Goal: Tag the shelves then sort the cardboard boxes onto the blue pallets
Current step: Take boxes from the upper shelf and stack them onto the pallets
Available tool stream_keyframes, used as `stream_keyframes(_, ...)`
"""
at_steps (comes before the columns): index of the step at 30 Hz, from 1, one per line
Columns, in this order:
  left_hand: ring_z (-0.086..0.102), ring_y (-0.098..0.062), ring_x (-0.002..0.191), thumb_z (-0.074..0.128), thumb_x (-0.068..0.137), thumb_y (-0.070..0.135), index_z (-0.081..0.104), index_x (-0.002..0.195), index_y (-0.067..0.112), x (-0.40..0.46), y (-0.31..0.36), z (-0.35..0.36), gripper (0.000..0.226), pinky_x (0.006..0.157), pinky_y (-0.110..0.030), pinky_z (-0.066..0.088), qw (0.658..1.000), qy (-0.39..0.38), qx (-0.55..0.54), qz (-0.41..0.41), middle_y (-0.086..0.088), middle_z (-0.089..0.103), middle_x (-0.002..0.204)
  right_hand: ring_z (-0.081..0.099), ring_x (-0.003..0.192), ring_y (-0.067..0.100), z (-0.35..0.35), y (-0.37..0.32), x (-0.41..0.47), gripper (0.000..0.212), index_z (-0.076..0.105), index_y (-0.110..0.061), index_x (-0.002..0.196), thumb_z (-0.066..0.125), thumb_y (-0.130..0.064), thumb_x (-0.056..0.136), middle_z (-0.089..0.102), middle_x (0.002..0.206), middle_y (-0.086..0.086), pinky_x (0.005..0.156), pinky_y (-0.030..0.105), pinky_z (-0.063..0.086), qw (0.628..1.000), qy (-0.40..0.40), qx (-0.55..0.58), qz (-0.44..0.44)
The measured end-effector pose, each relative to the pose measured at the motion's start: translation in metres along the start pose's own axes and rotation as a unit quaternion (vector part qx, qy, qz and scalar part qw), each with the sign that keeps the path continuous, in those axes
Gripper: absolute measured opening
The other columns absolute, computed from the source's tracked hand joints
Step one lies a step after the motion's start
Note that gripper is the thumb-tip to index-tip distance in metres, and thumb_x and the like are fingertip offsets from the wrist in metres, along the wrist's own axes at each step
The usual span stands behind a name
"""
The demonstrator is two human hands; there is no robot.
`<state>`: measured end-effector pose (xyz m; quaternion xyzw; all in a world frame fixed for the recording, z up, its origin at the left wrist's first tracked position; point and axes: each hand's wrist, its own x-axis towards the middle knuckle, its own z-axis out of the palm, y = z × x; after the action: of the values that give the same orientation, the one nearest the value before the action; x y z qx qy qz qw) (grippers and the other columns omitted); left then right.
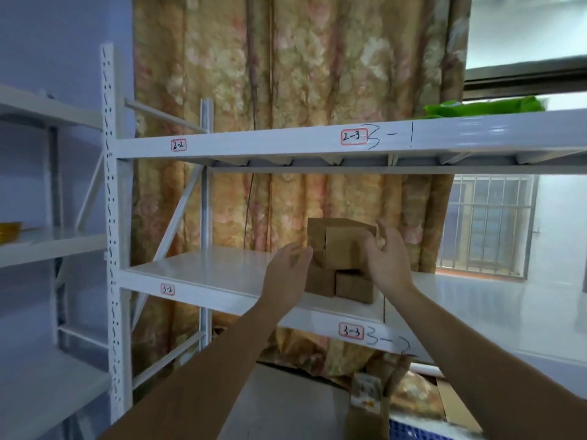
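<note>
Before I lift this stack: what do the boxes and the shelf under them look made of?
The boxes look like plain brown cardboard, matte, with folded flap seams showing. The shelf looks like white-painted metal, smooth and slightly glossy, judging by the perforated upright; the board itself could be coated wood.

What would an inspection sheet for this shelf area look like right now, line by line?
Surface: white middle shelf holds the boxes; tags 3-2 and 3-3 on its front edge.
Job's things: stacked cardboard boxes, top box over two lower boxes; tags 2-2 and 2-3 on the upper beam; blue pallet partly visible below.
Clutter: green sheet on the upper shelf; yellow item on the left rack.
Grippers: left hand open beside the stack; right hand, fingers curled on the top box.
Cables: dark cord against the curtain.
Surroundings: floral curtain, barred window.
</note>
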<state>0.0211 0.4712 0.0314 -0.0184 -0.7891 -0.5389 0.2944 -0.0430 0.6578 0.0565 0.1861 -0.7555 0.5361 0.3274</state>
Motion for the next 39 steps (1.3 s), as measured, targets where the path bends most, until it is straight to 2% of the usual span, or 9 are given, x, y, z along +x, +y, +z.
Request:
stream_keyframes(2, 0.053, -0.001, 0.099, 0.048, 0.105, 0.045, 0.054, 0.128, 0.029, 0.017, 0.002, 0.009, 0.029, 0.082, -0.020, 0.040, 0.994, 0.007, -0.097, -0.053, 0.021, 0.054, 0.110, 0.045, 0.141, 0.023, 0.007, 0.006, 0.015, 0.059, 0.038, -0.022, 0.156, 0.051, -0.042, 0.102, 0.046, 0.155, 0.003, 0.118, 0.046, 0.036, 0.994, 0.000, 0.062, 0.088)
stream_keyframes(5, 0.041, -0.009, 0.116, 0.046, 0.103, 0.051, 0.042, 0.151, 0.022, 0.043, -0.001, 0.020, 0.056, 0.095, -0.031, 0.031, 0.981, 0.016, -0.165, -0.097, 0.006, 0.048, 0.140, 0.044, 0.140, 0.025, 0.015, 0.011, 0.030, 0.064, 0.037, -0.025, 0.157, 0.051, -0.049, 0.099, 0.046, 0.154, 0.002, 0.116, 0.041, 0.036, 0.983, 0.004, 0.093, 0.158)
stream_keyframes(8, 0.043, -0.013, 0.118, 0.046, 0.099, 0.061, 0.039, 0.152, 0.022, 0.063, -0.003, 0.031, 0.066, 0.096, -0.035, 0.033, 0.979, 0.021, -0.172, -0.107, 0.004, 0.049, 0.137, 0.045, 0.139, 0.027, 0.021, 0.013, 0.037, 0.071, 0.042, -0.027, 0.154, 0.051, -0.062, 0.093, 0.048, 0.153, 0.002, 0.116, 0.046, 0.037, 0.975, 0.013, 0.097, 0.200)
stream_keyframes(12, 0.056, -0.029, 0.124, 0.047, 0.065, 0.089, 0.049, 0.146, 0.019, 0.082, 0.003, 0.046, 0.107, 0.105, -0.046, 0.044, 0.975, 0.001, -0.177, -0.136, -0.009, 0.059, 0.138, 0.052, 0.133, 0.029, 0.029, 0.021, 0.049, 0.083, 0.051, -0.025, 0.147, 0.043, -0.080, 0.086, 0.055, 0.146, 0.006, 0.114, 0.050, 0.040, 0.964, 0.021, 0.102, 0.247)
stream_keyframes(15, 0.063, -0.019, 0.100, 0.053, 0.079, 0.080, 0.057, 0.133, 0.019, 0.088, 0.011, 0.052, 0.081, 0.081, -0.032, 0.049, 0.961, -0.033, -0.228, -0.152, -0.002, 0.068, 0.118, 0.055, 0.126, 0.032, 0.035, 0.020, 0.056, 0.086, 0.054, -0.016, 0.144, 0.034, -0.080, 0.091, 0.060, 0.137, 0.011, 0.110, 0.049, 0.042, 0.961, 0.030, 0.079, 0.264)
stream_keyframes(23, 0.059, -0.026, 0.115, 0.052, 0.089, 0.070, 0.038, 0.151, 0.022, 0.098, 0.008, 0.073, 0.080, 0.100, -0.043, 0.050, 0.967, -0.002, -0.211, -0.140, -0.004, 0.058, 0.136, 0.064, 0.105, 0.025, 0.045, 0.029, 0.067, 0.105, 0.051, -0.014, 0.143, 0.060, -0.083, 0.063, 0.065, 0.120, 0.005, 0.092, 0.041, 0.054, 0.939, -0.023, 0.139, 0.313)
stream_keyframes(33, 0.052, -0.031, 0.129, 0.041, 0.086, 0.078, 0.028, 0.156, 0.024, 0.096, 0.002, 0.073, 0.090, 0.109, -0.052, 0.043, 0.979, -0.021, -0.162, -0.118, -0.005, 0.047, 0.150, 0.064, 0.095, 0.016, 0.036, 0.016, 0.055, 0.051, 0.059, -0.021, 0.119, 0.058, -0.064, 0.091, 0.066, 0.103, -0.001, 0.092, 0.037, 0.054, 0.948, -0.033, 0.157, 0.276)
stream_keyframes(36, 0.058, -0.027, 0.117, 0.045, 0.088, 0.074, 0.032, 0.153, 0.028, 0.088, 0.006, 0.071, 0.081, 0.102, -0.049, 0.049, 0.976, -0.031, -0.194, -0.097, -0.003, 0.055, 0.139, 0.055, 0.089, 0.013, 0.027, 0.001, 0.047, 0.022, 0.045, -0.030, 0.094, 0.055, -0.049, 0.099, 0.052, 0.097, -0.004, 0.102, 0.043, 0.050, 0.957, -0.016, 0.160, 0.243)
stream_keyframes(39, 0.059, -0.022, 0.113, 0.052, 0.084, 0.068, 0.034, 0.150, 0.032, 0.078, 0.011, 0.068, 0.078, 0.099, -0.047, 0.052, 0.969, -0.036, -0.236, -0.069, 0.000, 0.057, 0.134, 0.059, 0.106, 0.025, 0.019, -0.002, 0.044, 0.022, 0.048, -0.032, 0.098, 0.060, -0.050, 0.092, 0.056, 0.110, 0.004, 0.103, 0.054, 0.052, 0.951, -0.027, 0.181, 0.251)
